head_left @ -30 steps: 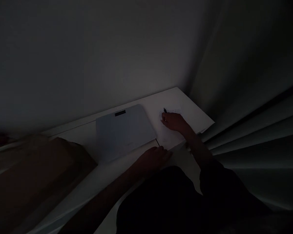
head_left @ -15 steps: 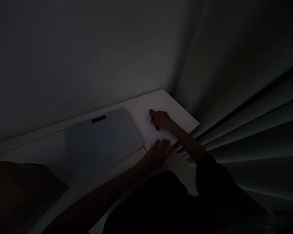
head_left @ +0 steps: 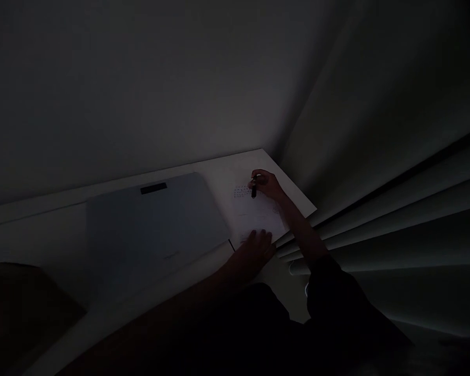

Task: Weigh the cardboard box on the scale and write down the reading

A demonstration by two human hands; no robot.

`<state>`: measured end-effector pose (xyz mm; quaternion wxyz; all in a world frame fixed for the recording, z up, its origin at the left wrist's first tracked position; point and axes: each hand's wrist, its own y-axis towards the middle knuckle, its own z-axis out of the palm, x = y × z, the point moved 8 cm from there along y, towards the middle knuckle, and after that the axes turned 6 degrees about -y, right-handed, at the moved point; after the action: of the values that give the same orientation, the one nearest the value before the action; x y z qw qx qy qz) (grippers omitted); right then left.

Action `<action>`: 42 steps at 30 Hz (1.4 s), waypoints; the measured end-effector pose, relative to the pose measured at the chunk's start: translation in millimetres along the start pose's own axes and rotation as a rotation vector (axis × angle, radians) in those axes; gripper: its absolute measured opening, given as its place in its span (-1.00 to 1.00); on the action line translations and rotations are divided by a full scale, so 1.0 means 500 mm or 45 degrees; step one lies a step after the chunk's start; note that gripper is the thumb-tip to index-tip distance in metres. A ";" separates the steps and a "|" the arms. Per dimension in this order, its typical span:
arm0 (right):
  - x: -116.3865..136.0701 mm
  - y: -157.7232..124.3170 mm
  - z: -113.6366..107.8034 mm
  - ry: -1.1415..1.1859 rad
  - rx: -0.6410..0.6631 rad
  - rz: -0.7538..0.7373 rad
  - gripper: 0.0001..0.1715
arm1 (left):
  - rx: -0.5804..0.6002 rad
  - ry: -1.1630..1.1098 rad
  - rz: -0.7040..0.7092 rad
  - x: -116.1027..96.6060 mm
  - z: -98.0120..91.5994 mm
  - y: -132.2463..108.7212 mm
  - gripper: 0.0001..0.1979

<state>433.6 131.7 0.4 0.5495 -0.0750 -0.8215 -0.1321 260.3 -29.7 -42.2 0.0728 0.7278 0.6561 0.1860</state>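
Note:
A white sheet of paper (head_left: 254,216) with faint print lies at the right end of the white desk (head_left: 223,169). Rows of small dark marks (head_left: 241,192) show on its upper left part, and a small round mark (head_left: 275,211) is near its right edge. My right hand (head_left: 267,184) is closed around a short black stick-like object (head_left: 254,189), held roughly upright over the paper by the dark marks. I cannot tell its exact kind or whether its lower end touches the sheet. My left hand (head_left: 256,248) lies with fingers spread on the paper's near edge.
A flat grey-blue rectangular thing (head_left: 156,230) with a dark strip (head_left: 154,188) lies left of the paper. A dark brown object (head_left: 23,297) stands at the lower left. Long curtain folds (head_left: 376,222) hang beside the desk's right end. Light is very dim.
My right hand has risen and moved slightly right, tilting the black object more upright. More of the dark marks and the paper show. My left hand stays on the near edge.

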 end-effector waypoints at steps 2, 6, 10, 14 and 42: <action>-0.006 -0.010 -0.015 -0.143 -0.144 -0.042 -0.53 | 0.021 -0.009 -0.009 0.001 -0.002 0.000 -0.57; -0.010 -0.031 -0.014 -0.292 -0.242 -0.047 -0.47 | 0.088 -0.025 0.009 0.000 -0.006 -0.002 -0.54; -0.028 -0.041 0.028 -0.174 -0.052 0.091 -0.47 | 0.056 -0.086 -0.012 0.002 -0.008 -0.003 -0.53; -0.027 -0.048 0.039 -0.277 -0.092 0.045 -0.57 | 0.003 -0.103 -0.016 0.002 -0.001 -0.007 -0.52; -0.034 -0.046 0.044 -0.382 -0.070 0.000 -0.58 | 0.032 -0.003 0.007 -0.001 0.013 -0.010 -0.48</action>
<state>414.5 116.9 -26.2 0.4182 -0.1089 -0.8906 -0.1421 258.1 -28.9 -50.2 0.0638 0.7307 0.6563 0.1771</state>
